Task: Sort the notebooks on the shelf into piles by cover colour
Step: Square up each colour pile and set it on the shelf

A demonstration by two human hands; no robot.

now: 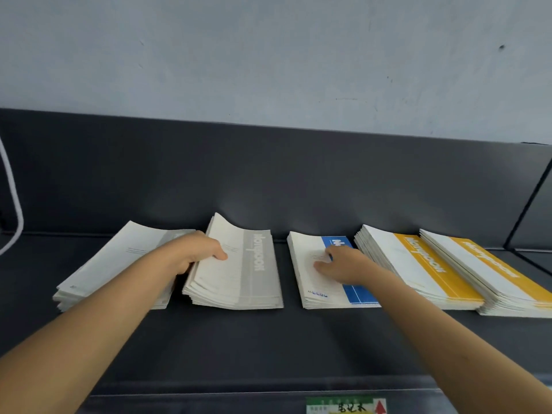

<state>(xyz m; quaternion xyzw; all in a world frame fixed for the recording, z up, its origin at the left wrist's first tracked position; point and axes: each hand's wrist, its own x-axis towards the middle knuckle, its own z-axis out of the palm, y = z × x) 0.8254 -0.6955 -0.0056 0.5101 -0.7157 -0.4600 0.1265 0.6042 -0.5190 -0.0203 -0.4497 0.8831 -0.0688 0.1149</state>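
Five piles sit in a row on the dark shelf [268, 339]. The left hand [197, 249] pinches the left edge of the inner grey pile [248, 279], thumb on top and fingers tucked under, and the covers bow upward. At its nine o'clock lies the outer grey pile [119, 264]. At its three o'clock is the blue pile [310, 282], with the right hand [343, 264] resting flat on it, fingers loosely spread. Further toward three o'clock come a yellow pile [418, 264] and a second yellow pile [493, 270].

Blue pile [313, 282]: title largely covered by right hand [343, 264]. Far right of it, outermost yellow pile [490, 273]: corner cut by frame edge. Left of it, grey pile [239, 270]: left hand [194, 249] fingers hidden beneath its edge. Below it, shelf label [346, 406]: cropped, writing unreadable.
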